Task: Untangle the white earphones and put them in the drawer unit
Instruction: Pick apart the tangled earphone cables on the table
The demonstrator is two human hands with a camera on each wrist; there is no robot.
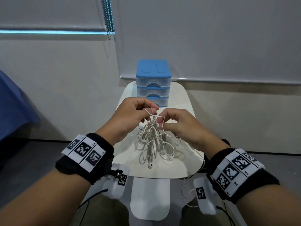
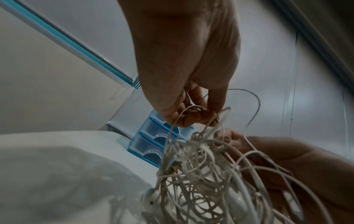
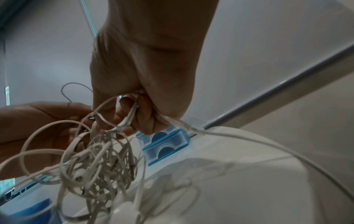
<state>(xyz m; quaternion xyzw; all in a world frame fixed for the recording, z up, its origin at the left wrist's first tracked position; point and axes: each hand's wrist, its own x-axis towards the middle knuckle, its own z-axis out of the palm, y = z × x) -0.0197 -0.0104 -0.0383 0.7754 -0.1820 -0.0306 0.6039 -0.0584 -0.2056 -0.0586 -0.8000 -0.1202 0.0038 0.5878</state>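
Pinching a loop at the top of the tangled white wired earphones [image 1: 152, 141], left hand [image 1: 130, 116] lifts them over the white table [image 1: 184, 101]; right hand [image 1: 180, 126] pinches adjacent cords. Blue-and-clear three-drawer plastic unit [image 1: 153, 79] stands behind, drawers closed.

White earphones [image 1: 153, 141], blue-topped clear drawer unit [image 1: 153, 82], white table [image 1: 185, 101]

Earphone tangle [image 1: 153, 141] hangs betw. hands & drawer unit [image 1: 153, 82]; table [image 1: 184, 101] beside the unit lies bare.
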